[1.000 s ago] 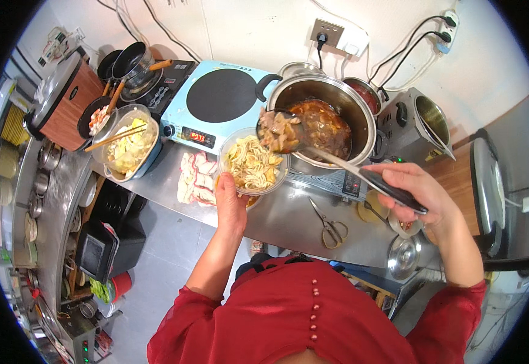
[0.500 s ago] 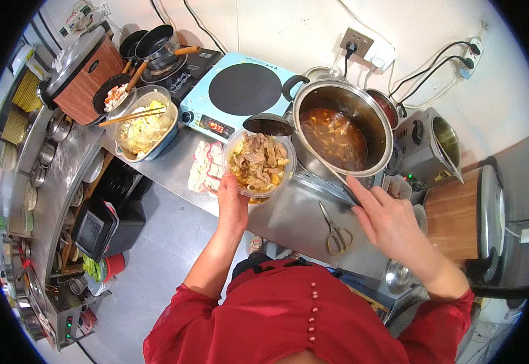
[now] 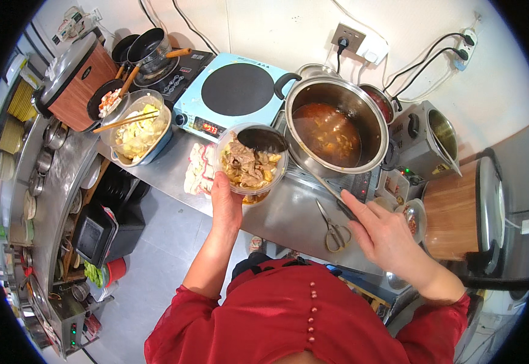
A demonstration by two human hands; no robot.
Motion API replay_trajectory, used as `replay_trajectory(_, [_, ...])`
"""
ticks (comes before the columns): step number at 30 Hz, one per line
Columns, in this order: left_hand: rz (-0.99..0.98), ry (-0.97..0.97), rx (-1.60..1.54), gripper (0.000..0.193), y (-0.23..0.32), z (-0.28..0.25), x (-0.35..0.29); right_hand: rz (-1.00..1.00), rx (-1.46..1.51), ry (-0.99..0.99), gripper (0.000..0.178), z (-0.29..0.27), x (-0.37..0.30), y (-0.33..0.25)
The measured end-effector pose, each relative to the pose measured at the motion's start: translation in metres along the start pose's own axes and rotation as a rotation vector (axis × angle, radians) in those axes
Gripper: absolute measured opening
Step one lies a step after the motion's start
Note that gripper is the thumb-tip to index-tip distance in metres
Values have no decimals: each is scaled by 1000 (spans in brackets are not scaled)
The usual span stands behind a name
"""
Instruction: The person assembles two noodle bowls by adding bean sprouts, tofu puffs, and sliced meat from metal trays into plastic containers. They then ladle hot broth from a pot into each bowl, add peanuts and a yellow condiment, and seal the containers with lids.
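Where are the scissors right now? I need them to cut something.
In the head view, the scissors lie on the steel counter, just left of the right hand, below the big soup pot.

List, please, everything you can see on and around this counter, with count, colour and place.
clear bowl: 1, filled with meat and noodles, held over the counter edge
ladle: 1, dark, its cup over the bowl
steel pot: 1, red soup inside, centre of the counter
blue hotplate: 1, black round top, left of the pot
scissors: 1, grey, on the counter near the right hand
tub with chopsticks: 1, pale food, far left
frying pan: 1, black, rear left
cloth: 1, pinkish, beside the bowl
left hand: holds the bowl
right hand: grips the ladle handle
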State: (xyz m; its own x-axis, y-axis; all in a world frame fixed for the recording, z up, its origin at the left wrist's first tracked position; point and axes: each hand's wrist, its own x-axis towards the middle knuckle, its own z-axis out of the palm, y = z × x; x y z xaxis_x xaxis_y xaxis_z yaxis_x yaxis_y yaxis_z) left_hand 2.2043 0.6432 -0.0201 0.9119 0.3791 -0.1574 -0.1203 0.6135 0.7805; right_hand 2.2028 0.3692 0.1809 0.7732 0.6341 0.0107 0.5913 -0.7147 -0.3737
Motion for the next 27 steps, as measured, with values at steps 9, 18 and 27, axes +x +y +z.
replay_trajectory(9, [-148,-160,-138,99,1,-12,7,354,181,84,39,-17,26,87])
replay_trajectory(18, [-85,-87,-72,92,4,-17,1,673,507,-153,44,5,72,183])
replay_trajectory(27, [-174,-121,-81,93,-1,-17,-4,898,1163,-110,36,11,70,196])
